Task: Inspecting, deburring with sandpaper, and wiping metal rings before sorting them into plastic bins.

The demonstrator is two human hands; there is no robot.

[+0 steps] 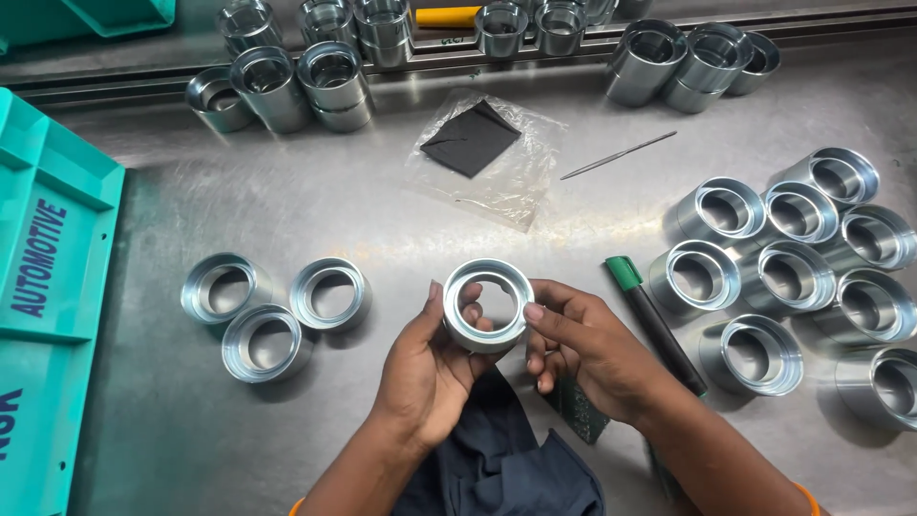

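I hold one shiny metal ring sleeve [487, 304] upright over the steel bench, its open bore facing me. My left hand [430, 368] cups it from the left and below, thumb on its rim. My right hand [583, 349] pinches its right edge with thumb and fingers. A dark blue cloth [497, 463] lies under my wrists. Three similar rings [272, 311] sit to the left of my hands.
Several more rings [793, 272] crowd the right side, and others line the back [325, 72]. A green-capped black marker [654, 320] lies right of my hand. A plastic bag with a dark pad [473, 139], a thin file [616, 155] and teal crates [48, 287] are nearby.
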